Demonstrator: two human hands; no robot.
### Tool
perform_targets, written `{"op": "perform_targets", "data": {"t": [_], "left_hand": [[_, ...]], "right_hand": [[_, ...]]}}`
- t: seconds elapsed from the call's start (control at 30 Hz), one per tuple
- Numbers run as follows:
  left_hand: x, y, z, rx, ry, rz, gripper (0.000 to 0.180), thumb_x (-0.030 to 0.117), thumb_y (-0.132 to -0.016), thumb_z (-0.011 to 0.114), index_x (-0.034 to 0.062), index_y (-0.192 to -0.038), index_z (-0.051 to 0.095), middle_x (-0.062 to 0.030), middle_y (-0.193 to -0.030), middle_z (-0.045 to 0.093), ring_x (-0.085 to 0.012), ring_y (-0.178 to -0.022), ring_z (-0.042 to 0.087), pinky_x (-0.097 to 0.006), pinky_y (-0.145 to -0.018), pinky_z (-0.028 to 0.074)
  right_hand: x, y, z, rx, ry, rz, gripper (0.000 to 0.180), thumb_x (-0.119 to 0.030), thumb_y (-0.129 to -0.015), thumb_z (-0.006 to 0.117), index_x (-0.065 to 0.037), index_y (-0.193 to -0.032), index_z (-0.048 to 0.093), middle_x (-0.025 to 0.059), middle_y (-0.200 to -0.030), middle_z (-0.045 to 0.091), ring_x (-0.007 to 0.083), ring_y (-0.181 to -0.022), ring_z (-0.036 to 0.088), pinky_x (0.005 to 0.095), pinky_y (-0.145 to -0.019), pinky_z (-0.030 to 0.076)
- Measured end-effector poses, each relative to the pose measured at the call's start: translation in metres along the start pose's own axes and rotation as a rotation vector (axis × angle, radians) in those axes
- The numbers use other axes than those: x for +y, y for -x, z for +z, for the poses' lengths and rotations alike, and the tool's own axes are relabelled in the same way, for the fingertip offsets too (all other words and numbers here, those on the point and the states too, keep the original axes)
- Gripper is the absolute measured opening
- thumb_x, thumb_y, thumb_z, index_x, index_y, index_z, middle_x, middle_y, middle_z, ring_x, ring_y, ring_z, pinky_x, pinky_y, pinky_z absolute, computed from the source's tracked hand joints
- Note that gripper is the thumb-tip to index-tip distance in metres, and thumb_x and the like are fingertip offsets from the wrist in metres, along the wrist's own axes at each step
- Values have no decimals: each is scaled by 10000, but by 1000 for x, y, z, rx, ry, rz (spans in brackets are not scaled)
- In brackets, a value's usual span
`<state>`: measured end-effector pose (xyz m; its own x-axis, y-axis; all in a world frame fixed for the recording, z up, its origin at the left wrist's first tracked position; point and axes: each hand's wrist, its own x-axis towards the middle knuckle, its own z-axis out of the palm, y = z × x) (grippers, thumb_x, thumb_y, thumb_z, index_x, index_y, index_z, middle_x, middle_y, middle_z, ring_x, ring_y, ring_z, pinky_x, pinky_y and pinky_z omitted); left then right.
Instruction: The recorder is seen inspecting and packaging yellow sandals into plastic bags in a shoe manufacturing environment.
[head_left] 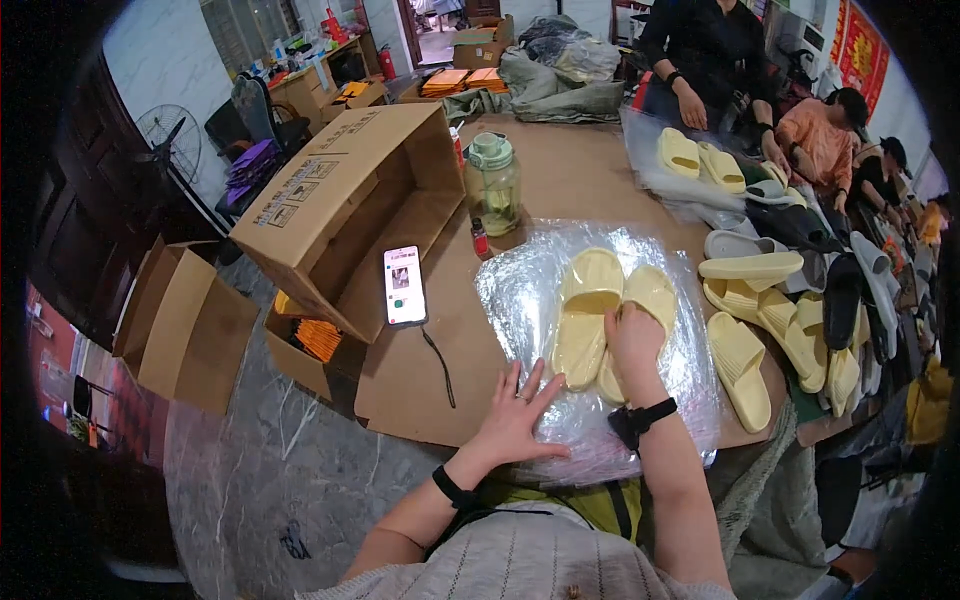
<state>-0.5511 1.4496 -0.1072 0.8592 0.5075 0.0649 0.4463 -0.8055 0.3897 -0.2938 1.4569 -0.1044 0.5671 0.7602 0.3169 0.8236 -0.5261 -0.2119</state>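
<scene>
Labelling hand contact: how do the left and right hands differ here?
The left hand lies flat, fingers spread, on the clear plastic bag; the right hand rests on the yellow slippers. The left hand sits nearer the table edge; the right hand reaches further in. Both wear a black wrist strap, and neither grips anything.

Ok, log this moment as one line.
left hand: flat on clear plastic bag | right hand: on pair of pale yellow foam slippers | surface: brown cardboard-covered table
</scene>
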Motion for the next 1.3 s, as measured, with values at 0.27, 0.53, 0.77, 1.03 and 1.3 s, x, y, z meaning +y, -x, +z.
{"op": "perform_targets", "data": {"t": [0.27,0.53,0.77,1.03,1.3], "left_hand": [[-1,-3,0,47,101,-55,1069,628,-734,733,132,-1550,253,-186,-1587,278,-516,-1440,171,-570,-1182,171],[-3,-3,-6,-20,-54,-111,860,660,-780,674,155,-1451,486,-153,-1596,287,-487,-1454,165,-609,-1159,170],[-7,-20,-18,-87,-3,-75,966,660,-726,736,77,-1449,472,-179,-1602,262,-454,-1483,111,-601,-1173,117],[-20,-35,-26,-212,49,0,985,536,-659,837,92,-1457,469,-122,-1615,264,-412,-1507,57,-553,-1187,139],[-17,-33,-24,-232,35,19,979,523,-670,829,103,-1470,453,-98,-1625,248,-399,-1511,55,-570,-1190,94]], "right_hand": [[19,10,-22,65,-357,77,294,-302,-878,623,-30,-773,656,170,-710,659,366,-649,646,457,-620,504],[73,71,-72,201,-1011,305,136,-85,-899,598,27,-824,618,-6,-656,536,76,-613,487,260,-551,399],[214,199,-148,801,-828,555,143,-96,-928,609,40,-886,628,-37,-725,554,68,-648,476,250,-580,396],[345,342,-211,411,427,1028,266,-248,-839,666,17,-820,647,175,-765,660,329,-721,651,427,-674,502],[401,368,-180,-24,317,1427,488,-452,-836,709,-4,-1032,708,201,-1041,709,381,-962,676,474,-856,539]]}}
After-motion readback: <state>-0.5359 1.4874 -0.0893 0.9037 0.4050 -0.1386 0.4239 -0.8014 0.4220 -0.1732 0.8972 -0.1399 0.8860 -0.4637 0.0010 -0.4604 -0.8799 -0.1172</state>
